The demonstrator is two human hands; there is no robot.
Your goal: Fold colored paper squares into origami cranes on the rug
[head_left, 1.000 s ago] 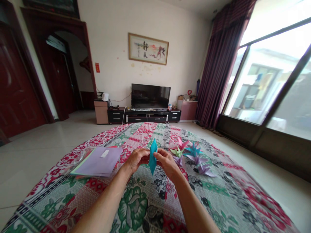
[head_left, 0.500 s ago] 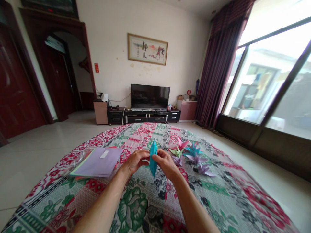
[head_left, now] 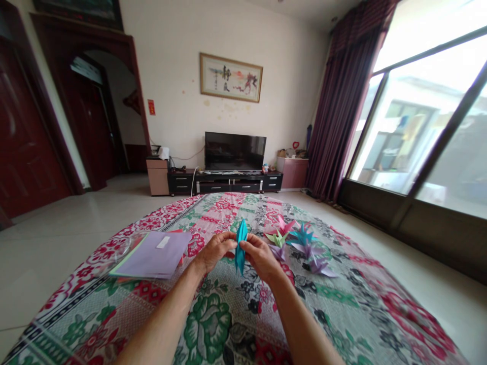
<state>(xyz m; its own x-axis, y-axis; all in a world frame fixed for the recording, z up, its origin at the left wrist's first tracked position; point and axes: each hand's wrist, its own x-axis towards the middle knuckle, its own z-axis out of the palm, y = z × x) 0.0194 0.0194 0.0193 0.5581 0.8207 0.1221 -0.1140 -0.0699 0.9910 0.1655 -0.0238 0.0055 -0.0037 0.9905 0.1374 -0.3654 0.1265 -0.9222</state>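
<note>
Pinching, head view: left hand (head_left: 216,250) and right hand (head_left: 261,254) both have fingers closed on the blue folded paper (head_left: 241,253), upright between them above the cloth-covered tabletop (head_left: 208,324).
Crease risk: uneven pulling could tear it.
Wall picture (head_left: 231,77): large 靜 apparently legible; smaller characters unclear.

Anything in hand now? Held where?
A folded blue paper piece, held around mid-length: the left hand at its left edge, the right hand at its right.
</note>
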